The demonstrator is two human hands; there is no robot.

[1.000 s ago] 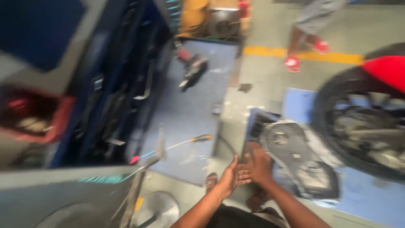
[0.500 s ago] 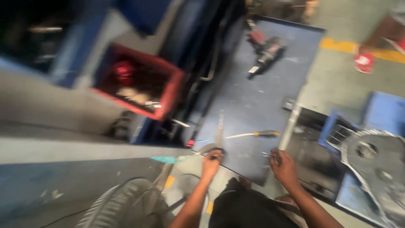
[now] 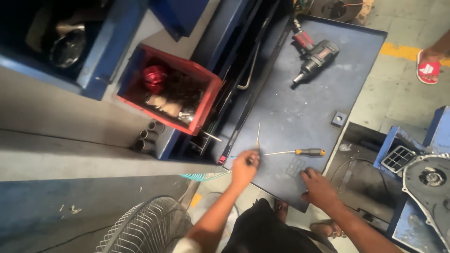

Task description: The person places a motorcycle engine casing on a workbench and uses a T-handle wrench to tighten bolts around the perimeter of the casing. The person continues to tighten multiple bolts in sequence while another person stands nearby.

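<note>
At the bottom of the frame, round wire fan guard (image 3: 145,225) at lower left, beside dark clothing at bottom centre. Just above, left hand (image 3: 244,167) at lower centre, fingers (image 3: 252,161) clenched around the handle end of a thin metal rod tool (image 3: 257,136), its shaft pointing up the frame. Tool lying on the flat dark blue metal desk (image 3: 304,107), near its lower left corner. To the right, right hand (image 3: 318,186) resting flat on the lower edge of the same desk, fingers (image 3: 307,175) released and spread, grasping nothing. Between both hands and slightly above, screwdriver with orange and black handle (image 3: 294,152), lying across the desk, close to the left hand but not touching. At lower right, grey round metal engine cover (image 3: 429,180) on a blue surface. Further up at centre left, red plastic bin (image 3: 168,96) filled with small parts, hanging on a blue rack. Small dark square block (image 3: 338,119) near the right edge of the desk. In the upper part, black and red pneumatic impact wrench (image 3: 311,56) lying on the desk, well apart from the hands. At upper right edge, red sandal (image 3: 427,67) of another person on the concrete floor.
</note>
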